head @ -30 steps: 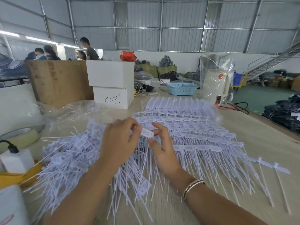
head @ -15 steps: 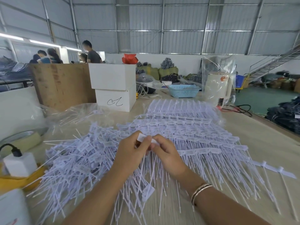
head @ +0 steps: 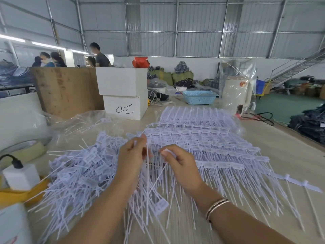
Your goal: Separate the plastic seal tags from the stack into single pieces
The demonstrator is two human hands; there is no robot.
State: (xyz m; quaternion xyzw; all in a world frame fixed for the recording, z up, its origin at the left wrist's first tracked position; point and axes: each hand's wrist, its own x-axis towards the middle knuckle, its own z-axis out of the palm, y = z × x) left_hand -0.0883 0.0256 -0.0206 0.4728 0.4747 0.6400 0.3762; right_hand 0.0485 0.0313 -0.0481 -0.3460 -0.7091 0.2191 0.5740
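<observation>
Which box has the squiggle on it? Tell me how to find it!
Find the wooden board standing at the table's far left. Right beside it two white boxes are stacked. The lower box is yours: only it has a black squiggle drawn on its front, while the upper box is plain.

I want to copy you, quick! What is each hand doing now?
Left hand: pinching one single seal tag.
Right hand: pinching the end of a joined tag strip.
</observation>
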